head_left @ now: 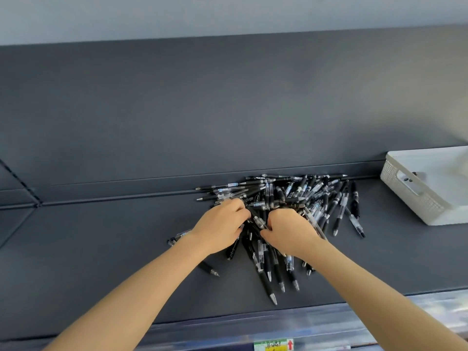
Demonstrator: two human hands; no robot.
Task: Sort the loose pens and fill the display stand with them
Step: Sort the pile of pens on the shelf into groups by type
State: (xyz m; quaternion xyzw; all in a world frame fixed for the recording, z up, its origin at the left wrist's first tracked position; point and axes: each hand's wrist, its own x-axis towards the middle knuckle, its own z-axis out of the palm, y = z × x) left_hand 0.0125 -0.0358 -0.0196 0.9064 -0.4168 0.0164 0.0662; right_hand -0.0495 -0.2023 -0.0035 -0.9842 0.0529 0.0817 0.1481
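Sorting step. My left hand (222, 224) and right hand (288, 231) each curled round pens (311, 196) in heap on shelf (101, 249), left of white basket (415, 198). Next: square bundle, tips aligned; stand not visible.

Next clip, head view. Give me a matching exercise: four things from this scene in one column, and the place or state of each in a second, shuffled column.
Things:
1. pens
2. basket
3. label
4. right hand

Place or state:
A. white, at the far right of the shelf
B. at the picture's bottom edge, bearing a red arrow
C. heaped loose in the middle of the shelf
D. fingers curled, gripping pens in the heap

Pairs: 1-C, 2-A, 3-B, 4-D
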